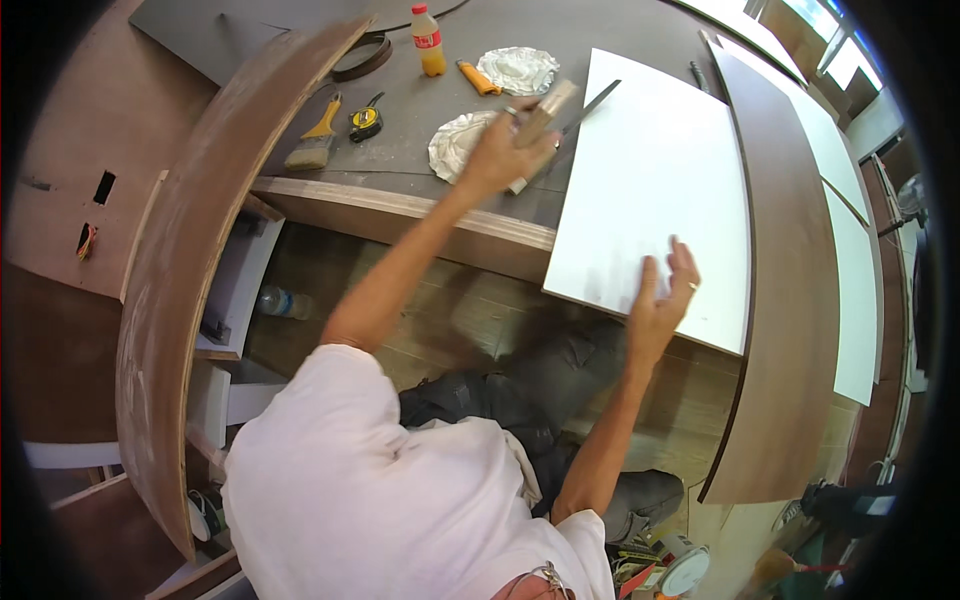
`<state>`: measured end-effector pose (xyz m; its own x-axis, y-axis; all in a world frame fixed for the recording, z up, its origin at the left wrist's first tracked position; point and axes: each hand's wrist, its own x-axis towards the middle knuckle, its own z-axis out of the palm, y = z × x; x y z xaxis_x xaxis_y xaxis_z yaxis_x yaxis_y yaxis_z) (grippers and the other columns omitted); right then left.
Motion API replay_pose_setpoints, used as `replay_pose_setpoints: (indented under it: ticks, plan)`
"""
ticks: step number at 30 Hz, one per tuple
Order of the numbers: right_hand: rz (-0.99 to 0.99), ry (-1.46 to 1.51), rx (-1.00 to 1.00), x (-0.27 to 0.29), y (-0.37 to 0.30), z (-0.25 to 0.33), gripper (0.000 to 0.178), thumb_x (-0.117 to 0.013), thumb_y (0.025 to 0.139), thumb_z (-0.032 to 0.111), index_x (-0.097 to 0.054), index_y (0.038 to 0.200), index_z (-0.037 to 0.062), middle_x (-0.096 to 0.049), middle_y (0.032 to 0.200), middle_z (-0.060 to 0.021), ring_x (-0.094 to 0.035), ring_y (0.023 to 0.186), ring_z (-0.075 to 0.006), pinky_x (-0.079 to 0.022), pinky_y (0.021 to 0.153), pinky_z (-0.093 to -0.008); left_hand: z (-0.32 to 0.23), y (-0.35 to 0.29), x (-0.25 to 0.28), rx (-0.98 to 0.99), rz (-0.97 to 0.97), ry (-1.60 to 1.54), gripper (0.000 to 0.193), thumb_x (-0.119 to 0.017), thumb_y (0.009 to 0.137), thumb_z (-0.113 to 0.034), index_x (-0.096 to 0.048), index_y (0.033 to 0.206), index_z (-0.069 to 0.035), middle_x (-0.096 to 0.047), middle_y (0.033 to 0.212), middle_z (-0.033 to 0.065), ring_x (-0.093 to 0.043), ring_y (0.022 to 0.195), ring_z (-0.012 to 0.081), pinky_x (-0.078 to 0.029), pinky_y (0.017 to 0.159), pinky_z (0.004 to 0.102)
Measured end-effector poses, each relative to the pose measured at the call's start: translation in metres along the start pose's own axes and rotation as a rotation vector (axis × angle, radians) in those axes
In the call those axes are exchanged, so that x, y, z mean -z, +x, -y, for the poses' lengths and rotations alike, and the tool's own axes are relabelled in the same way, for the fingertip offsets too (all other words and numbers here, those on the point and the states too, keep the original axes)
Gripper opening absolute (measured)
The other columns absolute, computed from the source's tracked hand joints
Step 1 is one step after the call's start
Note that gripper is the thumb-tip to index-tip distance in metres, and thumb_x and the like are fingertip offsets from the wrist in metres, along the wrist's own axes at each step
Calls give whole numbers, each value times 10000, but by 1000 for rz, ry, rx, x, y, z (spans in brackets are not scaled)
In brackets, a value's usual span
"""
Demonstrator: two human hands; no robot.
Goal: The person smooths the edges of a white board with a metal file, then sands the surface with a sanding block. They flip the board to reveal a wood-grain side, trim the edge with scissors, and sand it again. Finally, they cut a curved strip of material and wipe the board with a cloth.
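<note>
My left hand is over the far side of the table, closed around a pale wooden block. A dark, narrow strip, like a file or blade, reaches from beside that hand over the edge of a white panel; whether the hand also grips it I cannot tell. My right hand hovers at or just above the panel's near end, slightly blurred, fingers apart and holding nothing. Close to my left hand sit a crumpled cream-coloured round item and an orange-handled tool.
Left of these lie a paintbrush, a yellow tape measure and a coiled brown strip. A soda bottle stands at the back. Brown boards flank the white panel; a long curved-looking board stands at left.
</note>
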<state>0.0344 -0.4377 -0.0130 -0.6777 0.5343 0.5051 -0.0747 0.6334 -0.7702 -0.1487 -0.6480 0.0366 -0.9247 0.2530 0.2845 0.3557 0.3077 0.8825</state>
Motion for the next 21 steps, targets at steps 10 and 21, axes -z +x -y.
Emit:
replay_pose_setpoints:
  ticks: [10, 21]
  plan:
    - [149, -513, 83, -52, -7, 27, 394, -708, 891, 218, -662, 1269, 117, -635, 1289, -147, -566, 1231, -319, -371, 1041, -465, 154, 143, 176, 256, 392, 381, 677, -708, 898, -421, -506, 1445, -78, -604, 1350, 195, -546, 1291, 363, -444, 1060, 436]
    - [250, -629, 89, -57, 0, 38, 404, -740, 841, 261, -680, 1215, 119, -610, 1279, -104, -533, 1206, -319, -364, 1040, -449, 347, 268, 273, 438, -338, 952, 524, -529, 957, -234, -451, 1466, -136, -438, 1511, 179, -388, 1423, 363, -253, 1177, 594]
